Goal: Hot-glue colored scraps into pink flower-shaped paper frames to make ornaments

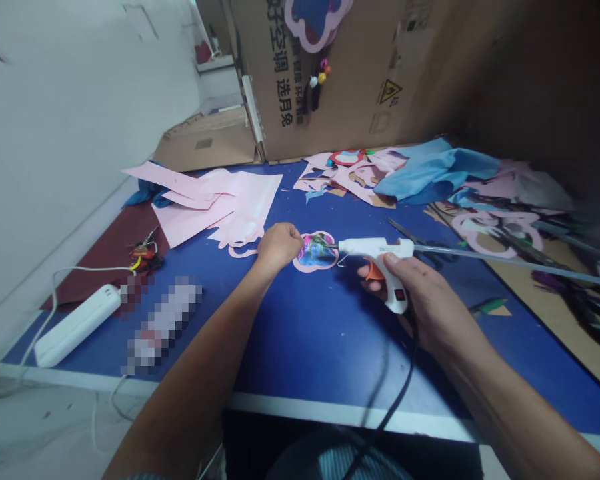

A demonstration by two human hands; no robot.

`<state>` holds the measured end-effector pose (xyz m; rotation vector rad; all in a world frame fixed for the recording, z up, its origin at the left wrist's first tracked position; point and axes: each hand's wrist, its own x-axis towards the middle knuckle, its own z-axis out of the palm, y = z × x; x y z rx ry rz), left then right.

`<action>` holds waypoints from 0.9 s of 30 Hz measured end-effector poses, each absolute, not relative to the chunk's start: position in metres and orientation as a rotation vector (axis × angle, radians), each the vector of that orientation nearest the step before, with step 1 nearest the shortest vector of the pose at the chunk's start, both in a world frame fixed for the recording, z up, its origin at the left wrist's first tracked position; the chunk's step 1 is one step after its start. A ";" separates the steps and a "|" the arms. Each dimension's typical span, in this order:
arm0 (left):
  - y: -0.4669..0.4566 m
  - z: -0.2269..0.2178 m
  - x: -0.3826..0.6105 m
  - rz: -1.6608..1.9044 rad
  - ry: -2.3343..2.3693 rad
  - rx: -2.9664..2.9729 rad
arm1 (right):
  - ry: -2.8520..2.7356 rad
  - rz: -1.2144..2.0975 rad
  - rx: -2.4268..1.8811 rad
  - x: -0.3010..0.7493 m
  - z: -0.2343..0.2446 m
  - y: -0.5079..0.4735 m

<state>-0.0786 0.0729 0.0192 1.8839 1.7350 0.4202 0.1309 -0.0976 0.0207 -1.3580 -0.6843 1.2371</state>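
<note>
My right hand (pixel 420 293) is wrapped around a white hot glue gun (pixel 377 248), with a finger at its orange trigger. A long clear glue stick (pixel 490 257) sticks out of the back of the gun. Its nozzle is over the right side of a flower-shaped piece (pixel 316 252) with a pink rim and a colourful blue, green and magenta middle, lying on the blue table. My left hand (pixel 280 244) is closed, its fingertips at this piece's left edge; the fingers' undersides are hidden. Beside that hand lies a pink cut-out frame (pixel 243 250).
Pink sheets (pixel 225 200) are at the back left, blue cloth (pixel 430 173) and scraps at the back right. Scissors (pixel 420 240) lie beyond the gun. A white power strip (pixel 77 327) and keys (pixel 146 255) sit left. A cardboard box (pixel 350 113) stands behind. The gun's cord (pixel 400 397) hangs over the front edge.
</note>
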 end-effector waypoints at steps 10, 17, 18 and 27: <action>0.083 0.001 -0.086 0.651 1.536 1.800 | -0.710 1.210 -1.378 0.129 0.027 -0.098; 0.082 0.004 -0.086 0.655 1.503 1.825 | -0.713 1.217 -1.369 0.130 0.023 -0.098; 0.082 0.005 -0.086 0.661 1.501 1.813 | -0.707 1.220 -1.363 0.131 0.023 -0.098; 0.074 0.015 -0.095 0.608 1.398 1.821 | -0.700 1.231 -1.369 0.131 0.023 -0.098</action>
